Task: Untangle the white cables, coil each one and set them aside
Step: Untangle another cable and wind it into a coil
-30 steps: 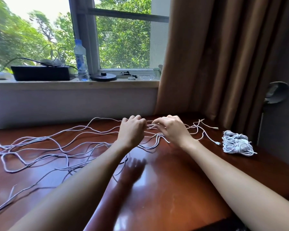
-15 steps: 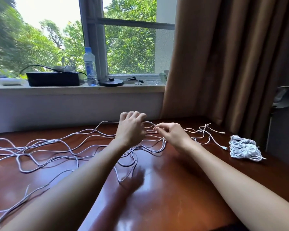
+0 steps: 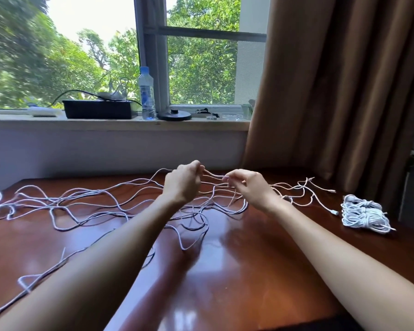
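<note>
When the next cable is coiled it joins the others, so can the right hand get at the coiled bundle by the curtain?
Probably yes: the coiled bundle lies on the same side as the right hand, with only loose cable ends between them. The hand pinches a strand and must release it first.

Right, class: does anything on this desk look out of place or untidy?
The white cables sprawl in tangled loops across the desk, the left hand and right hand holding strands; the coiled bundle lies tidy.

L grip, R grip raised close, each pinching cable; 2 arms fwd.
</note>
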Demonstrator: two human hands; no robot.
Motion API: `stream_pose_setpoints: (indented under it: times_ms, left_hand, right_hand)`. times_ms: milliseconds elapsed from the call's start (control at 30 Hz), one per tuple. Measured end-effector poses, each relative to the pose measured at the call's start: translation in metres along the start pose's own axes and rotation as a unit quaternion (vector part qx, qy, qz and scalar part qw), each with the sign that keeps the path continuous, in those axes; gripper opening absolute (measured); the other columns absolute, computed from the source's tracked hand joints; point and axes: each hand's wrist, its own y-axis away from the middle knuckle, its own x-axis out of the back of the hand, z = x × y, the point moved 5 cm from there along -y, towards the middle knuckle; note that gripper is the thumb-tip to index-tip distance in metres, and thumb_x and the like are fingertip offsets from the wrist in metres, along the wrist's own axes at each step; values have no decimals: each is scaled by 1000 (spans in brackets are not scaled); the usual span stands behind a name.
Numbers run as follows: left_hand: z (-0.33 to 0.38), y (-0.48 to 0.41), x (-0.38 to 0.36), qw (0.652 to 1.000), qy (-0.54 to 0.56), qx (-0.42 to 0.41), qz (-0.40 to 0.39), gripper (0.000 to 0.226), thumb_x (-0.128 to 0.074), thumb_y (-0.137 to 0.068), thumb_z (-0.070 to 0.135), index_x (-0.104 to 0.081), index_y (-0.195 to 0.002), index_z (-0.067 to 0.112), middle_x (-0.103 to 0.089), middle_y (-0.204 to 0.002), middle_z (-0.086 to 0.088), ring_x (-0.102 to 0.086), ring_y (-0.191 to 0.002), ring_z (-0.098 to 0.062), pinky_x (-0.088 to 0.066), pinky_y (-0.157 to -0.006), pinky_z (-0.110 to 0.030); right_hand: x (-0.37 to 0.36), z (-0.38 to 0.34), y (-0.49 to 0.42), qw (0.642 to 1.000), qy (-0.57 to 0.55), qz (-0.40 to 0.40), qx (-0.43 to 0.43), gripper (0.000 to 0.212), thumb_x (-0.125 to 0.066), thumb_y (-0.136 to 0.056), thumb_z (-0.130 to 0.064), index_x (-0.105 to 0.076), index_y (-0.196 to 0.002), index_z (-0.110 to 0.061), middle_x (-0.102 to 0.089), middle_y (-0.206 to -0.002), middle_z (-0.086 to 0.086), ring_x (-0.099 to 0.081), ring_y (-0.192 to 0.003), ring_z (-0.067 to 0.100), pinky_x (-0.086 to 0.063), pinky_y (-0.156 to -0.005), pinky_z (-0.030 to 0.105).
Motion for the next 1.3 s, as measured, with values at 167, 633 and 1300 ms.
stream_pose_setpoints:
  times_ms: [167,633,1300]
  left_hand:
    - [-15,7,-1,996,57,-1,61,25,-50,-101,29,-57,-121,17,-61,-116,-9,-57,-108,-33,-46,-87,-43]
    - [-20,60,-37,989,118,-88,30,36,-47,-86,59,-67,-94,31,-65,-91,18,-56,-92,-4,-30,-86,-37]
    - [-32,66,-15,975,202,-56,77,16,-50,-84,29,-66,-87,27,-69,-65,17,-63,-65,-6,-49,-77,-43]
  right_hand:
    - [-8,-10,-3,999,-36,12,-1,14,-71,-94,-22,-79,-104,-16,-75,-82,-11,-71,-80,4,-52,-75,18]
    - [-37,-6,11,979,-190,35,-64,14,-74,-91,-12,-77,-101,-21,-78,-83,-3,-74,-83,9,-59,-87,31]
    - [-34,-24,26,989,-144,13,-32,12,-66,-98,-25,-76,-105,-26,-76,-89,-8,-71,-88,7,-52,-78,20]
